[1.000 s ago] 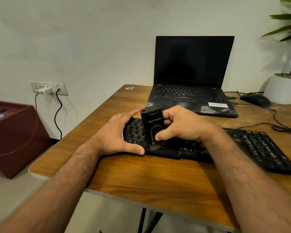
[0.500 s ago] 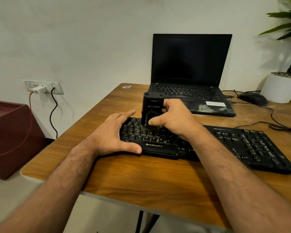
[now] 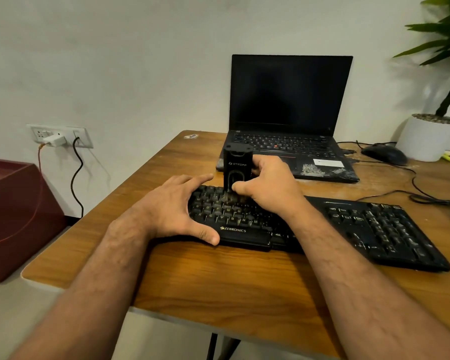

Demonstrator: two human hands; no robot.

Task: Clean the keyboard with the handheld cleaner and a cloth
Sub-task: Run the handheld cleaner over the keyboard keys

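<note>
Left hand (image 3: 176, 207) spread flat on near-left end of keyboard (image 3: 322, 224), fingers straight, likely pinning it against sliding. Right hand (image 3: 266, 189) wraps handheld cleaner (image 3: 237, 166), upright, tip on far key rows, likely for straight-down suction. Cloth unseen. Laptop (image 3: 289, 120) beyond.

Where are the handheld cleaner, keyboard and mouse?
handheld cleaner (image 3: 237, 165), head view, front face by the logo
keyboard (image 3: 379, 227), head view, keys at its right end
mouse (image 3: 383, 153), head view, top of its shell
</note>
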